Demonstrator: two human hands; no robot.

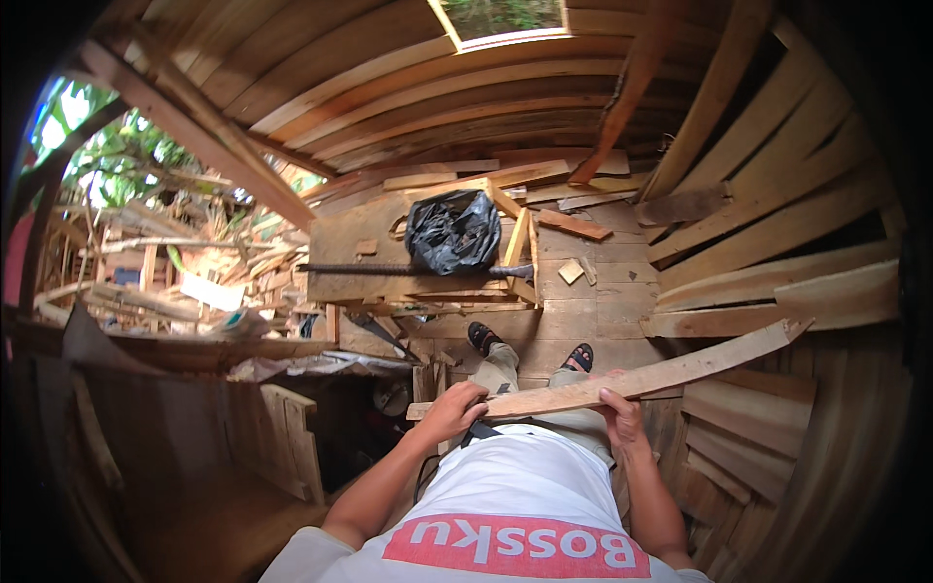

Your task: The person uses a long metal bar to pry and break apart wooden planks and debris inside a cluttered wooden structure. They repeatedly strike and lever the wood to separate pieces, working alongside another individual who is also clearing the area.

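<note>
A long pale wooden plank (680, 370) lies across my front at waist height, its right end raised farther from me and splintered at the tip. Near its left end, my left hand (457, 409) is closed around it. My right hand (622, 420) grips the plank farther right, with the thumb on the near edge and the other fingers mostly hidden beneath. Beyond my feet stands a low wooden workbench (355, 233), bearing a black plastic bag (453, 231) and a long dark metal bar (364, 269).
Small wood offcuts (571, 271) and a reddish wood block (574, 225) lie on the plank floor (622, 291). Leaning boards (768, 223) line the right wall. A slanting post (622, 107) stands at the back. Scrap timber (185, 262) is heaped outside on the left.
</note>
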